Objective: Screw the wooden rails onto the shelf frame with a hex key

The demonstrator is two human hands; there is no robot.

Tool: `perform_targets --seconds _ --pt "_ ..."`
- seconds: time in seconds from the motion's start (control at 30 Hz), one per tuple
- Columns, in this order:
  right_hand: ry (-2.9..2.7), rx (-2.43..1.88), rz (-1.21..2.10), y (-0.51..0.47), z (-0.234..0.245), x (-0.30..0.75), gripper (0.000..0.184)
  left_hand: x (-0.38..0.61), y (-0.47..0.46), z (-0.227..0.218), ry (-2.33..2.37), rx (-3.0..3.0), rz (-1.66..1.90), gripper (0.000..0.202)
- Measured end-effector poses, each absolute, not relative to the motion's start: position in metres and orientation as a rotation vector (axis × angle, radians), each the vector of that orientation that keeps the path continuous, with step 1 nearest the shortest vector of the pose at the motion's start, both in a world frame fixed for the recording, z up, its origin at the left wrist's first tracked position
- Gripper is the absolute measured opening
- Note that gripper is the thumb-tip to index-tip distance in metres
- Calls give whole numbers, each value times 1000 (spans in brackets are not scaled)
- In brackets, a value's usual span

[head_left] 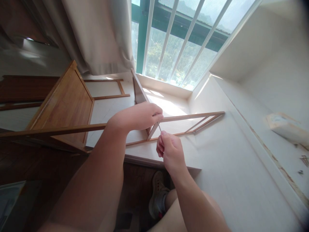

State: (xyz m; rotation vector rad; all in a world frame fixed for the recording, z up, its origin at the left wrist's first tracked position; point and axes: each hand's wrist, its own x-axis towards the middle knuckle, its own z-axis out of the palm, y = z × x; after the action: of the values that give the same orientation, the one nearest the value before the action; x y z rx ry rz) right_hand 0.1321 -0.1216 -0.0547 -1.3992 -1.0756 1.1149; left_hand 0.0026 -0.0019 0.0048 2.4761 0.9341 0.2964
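My left hand (147, 115) is bent over the long rail of a brown wooden frame (193, 116), its fingers closed at the rail beside a cross panel (139, 88). Just below and to the right, my right hand (171, 146) is closed around a thin metal rod (159, 126), which looks like a hex key. The rod points up towards the rail and the left fingertips. Whether its tip sits in the wood cannot be made out. The frame lies on its side on a white surface, and the panel stands up from it.
A larger wooden panel (67, 106) stands tilted at the left, with another slim frame (108, 96) behind it. Behind are a grey curtain (103, 35) and a barred window (178, 45). A white wall (231, 154) rises at the right. My shoe (156, 193) is below.
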Motion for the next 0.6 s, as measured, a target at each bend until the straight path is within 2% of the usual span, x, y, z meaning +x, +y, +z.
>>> perform_targets --seconds 0.2,0.33,0.5,0.6 --pt "-1627 -1732 468 -122 -46 143 43 2 0 3 933 2462 302 35" --pt "-1753 -1800 255 -123 -42 142 39 2 0 3 941 2462 305 35" --pt "-1779 -1831 192 -125 -41 140 38 2 -1 4 951 2458 295 35" --pt "-1648 -1752 447 -124 -44 142 43 2 -1 4 946 2458 286 36"
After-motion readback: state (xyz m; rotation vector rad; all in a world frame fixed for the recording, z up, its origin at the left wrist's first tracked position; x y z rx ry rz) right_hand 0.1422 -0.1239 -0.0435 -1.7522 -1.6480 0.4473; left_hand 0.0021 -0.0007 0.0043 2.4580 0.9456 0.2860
